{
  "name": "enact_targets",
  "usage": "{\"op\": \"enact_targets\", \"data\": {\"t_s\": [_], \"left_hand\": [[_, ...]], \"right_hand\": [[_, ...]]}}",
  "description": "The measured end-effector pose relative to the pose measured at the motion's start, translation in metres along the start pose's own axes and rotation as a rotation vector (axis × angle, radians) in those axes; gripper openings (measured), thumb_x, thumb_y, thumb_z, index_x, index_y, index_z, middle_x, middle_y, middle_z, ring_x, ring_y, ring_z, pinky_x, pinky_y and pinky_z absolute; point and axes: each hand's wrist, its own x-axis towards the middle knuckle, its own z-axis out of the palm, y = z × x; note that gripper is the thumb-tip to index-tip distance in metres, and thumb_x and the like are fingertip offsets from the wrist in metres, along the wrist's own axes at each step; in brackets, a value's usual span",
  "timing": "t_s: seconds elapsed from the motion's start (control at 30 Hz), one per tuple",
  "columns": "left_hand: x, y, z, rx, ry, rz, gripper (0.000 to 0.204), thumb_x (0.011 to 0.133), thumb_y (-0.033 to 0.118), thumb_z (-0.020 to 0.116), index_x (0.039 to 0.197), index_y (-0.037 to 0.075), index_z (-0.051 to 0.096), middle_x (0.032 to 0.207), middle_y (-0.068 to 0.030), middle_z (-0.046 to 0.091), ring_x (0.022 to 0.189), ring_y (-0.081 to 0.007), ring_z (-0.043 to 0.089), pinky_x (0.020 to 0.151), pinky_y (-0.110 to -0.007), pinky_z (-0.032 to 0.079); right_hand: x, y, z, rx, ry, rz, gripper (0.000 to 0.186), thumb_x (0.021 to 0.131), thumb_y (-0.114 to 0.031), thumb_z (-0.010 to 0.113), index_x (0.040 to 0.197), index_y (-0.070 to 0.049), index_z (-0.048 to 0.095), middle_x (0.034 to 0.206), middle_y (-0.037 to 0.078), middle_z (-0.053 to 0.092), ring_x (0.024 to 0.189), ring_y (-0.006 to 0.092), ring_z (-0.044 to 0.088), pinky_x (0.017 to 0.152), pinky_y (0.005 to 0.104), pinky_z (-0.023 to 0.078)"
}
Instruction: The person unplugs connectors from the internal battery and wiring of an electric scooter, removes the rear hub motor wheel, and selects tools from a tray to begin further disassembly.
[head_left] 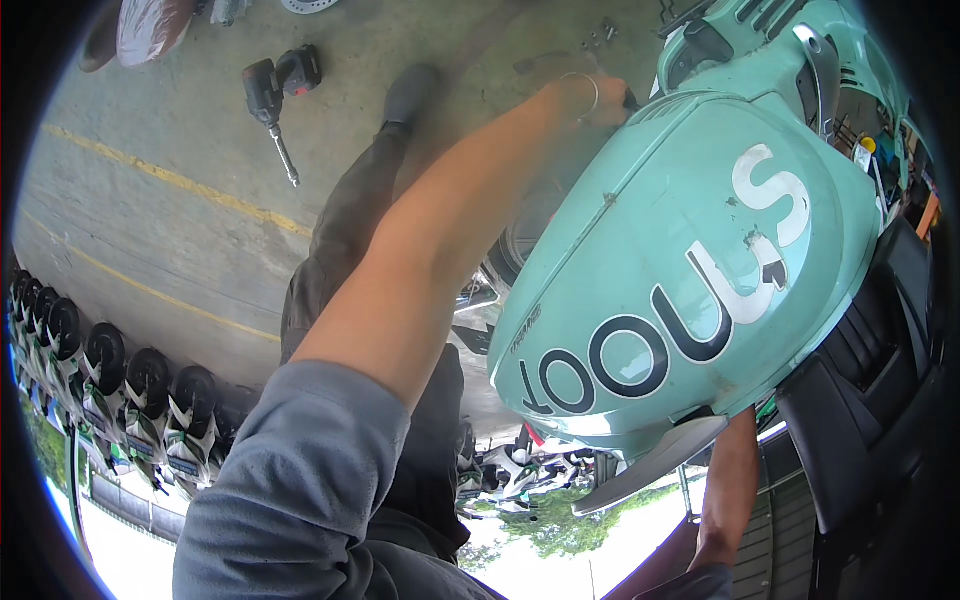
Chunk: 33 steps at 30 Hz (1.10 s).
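Mint-green scooter cover (650, 265) fills the right half of your head view, its long axis slanting from low centre toward the upper right. Your left hand (603, 97) is at its upper left edge, so the cover lies below and to the right of that hand. Your fingertips end at something dark there; you cannot tell whether they pinch it or only touch it. Your right forearm (728, 495) goes up behind the cover's lower edge at lower right; the right hand is hidden, so its grip cannot be told, nor which hand is nearer. A black seat-like part (855, 385) bounds the cover at right, and a grey lever-like part (650, 465) juts out beneath. Toward upper left, concrete floor (190, 110) spreads out, with a power drill (263, 92) well apart from you and your leg (350, 200) between.
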Motion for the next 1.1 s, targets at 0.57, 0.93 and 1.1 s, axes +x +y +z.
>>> {"op": "enact_targets", "data": {"t_s": [0.57,0.93,1.1], "left_hand": [[-0.094,-0.052,0.106,0.255,1.129,0.128,0.026,0.083,0.013,0.062,0.106,0.002,0.063,0.114,-0.0227,0.059,0.108,-0.0322,0.056,0.090,-0.045,0.045],[-0.201,-0.126,0.182,-0.219,0.861,-0.255,0.037,0.093,0.036,0.058,0.093,-0.001,0.065,0.068,-0.0245,0.061,0.071,-0.0413,0.063,0.064,-0.045,0.048],[-0.211,-0.227,0.166,-0.483,0.835,-0.867,0.057,0.097,0.043,0.042,0.110,-0.008,0.062,0.104,-0.0315,0.063,0.103,-0.0474,0.059,0.087,-0.048,0.047]], "right_hand": [[-0.038,0.000,-0.006,-0.029,0.016,0.025,0.044,0.092,-0.018,0.051,0.130,0.005,0.047,0.127,0.020,0.054,0.116,0.0299,0.052,0.103,0.0371,0.037],[-0.015,0.018,-0.014,-0.084,0.021,0.023,0.044,0.092,-0.017,0.050,0.130,0.006,0.046,0.127,0.020,0.054,0.116,0.0295,0.052,0.103,0.0368,0.036],[0.023,0.032,-0.012,-0.124,0.007,-0.023,0.044,0.093,-0.017,0.050,0.131,0.006,0.046,0.127,0.020,0.054,0.117,0.0293,0.052,0.103,0.0366,0.036]]}}
